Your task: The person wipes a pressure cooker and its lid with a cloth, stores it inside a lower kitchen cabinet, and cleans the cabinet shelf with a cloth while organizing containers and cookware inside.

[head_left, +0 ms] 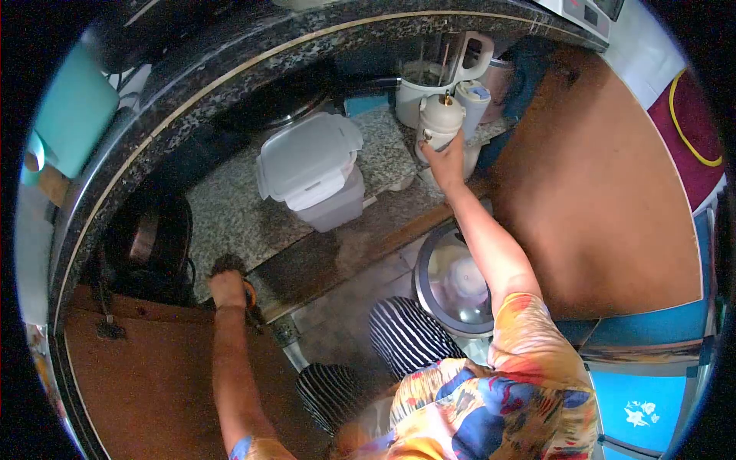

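As I watch, right hand (446, 162): fingers round cream container (442, 115), one o'clock.
Left hand (227, 290): curled, eight o'clock; contents I can't tell.

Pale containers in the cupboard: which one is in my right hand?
The rounded cream jar with the gold knob; neither the slim container beside it nor the plastic box is held.

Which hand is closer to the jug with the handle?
Right. The right hand holds a cream container just in front of the jug; the left hand is far off, at the shelf's left end.
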Action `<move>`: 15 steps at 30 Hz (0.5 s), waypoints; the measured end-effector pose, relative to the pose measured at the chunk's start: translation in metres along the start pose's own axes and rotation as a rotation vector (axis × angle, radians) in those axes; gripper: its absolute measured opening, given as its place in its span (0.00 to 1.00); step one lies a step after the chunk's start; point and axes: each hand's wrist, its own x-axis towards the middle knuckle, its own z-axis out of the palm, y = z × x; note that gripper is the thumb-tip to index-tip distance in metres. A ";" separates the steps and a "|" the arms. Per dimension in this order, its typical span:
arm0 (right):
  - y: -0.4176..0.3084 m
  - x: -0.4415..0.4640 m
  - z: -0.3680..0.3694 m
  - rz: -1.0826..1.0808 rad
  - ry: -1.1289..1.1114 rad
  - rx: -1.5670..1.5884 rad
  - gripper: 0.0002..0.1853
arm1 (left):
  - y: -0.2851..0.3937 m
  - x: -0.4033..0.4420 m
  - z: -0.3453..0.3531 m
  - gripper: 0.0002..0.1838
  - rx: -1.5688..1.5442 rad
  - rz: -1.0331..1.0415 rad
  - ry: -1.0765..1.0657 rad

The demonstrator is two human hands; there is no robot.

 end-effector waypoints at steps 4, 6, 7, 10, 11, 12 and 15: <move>0.018 0.022 0.009 -0.026 0.058 -0.075 0.39 | -0.009 0.010 0.027 0.14 -0.039 0.056 0.033; 0.027 0.028 0.014 -0.032 0.077 -0.084 0.40 | -0.010 0.010 0.025 0.15 -0.024 0.050 0.027; 0.031 0.032 0.016 -0.040 0.082 -0.090 0.40 | -0.009 0.006 0.019 0.12 -0.016 0.051 0.043; 0.033 0.034 0.019 -0.070 0.140 -0.171 0.40 | -0.005 -0.003 0.009 0.09 0.003 0.048 0.057; 0.032 0.034 0.020 -0.081 0.167 -0.210 0.40 | -0.005 0.000 0.013 0.09 0.010 0.044 0.042; 0.029 0.033 0.020 -0.053 0.162 -0.169 0.40 | -0.005 0.001 0.014 0.09 0.018 0.041 0.027; 0.024 0.032 0.020 -0.007 0.154 -0.108 0.41 | -0.006 -0.002 0.017 0.09 0.036 0.078 0.115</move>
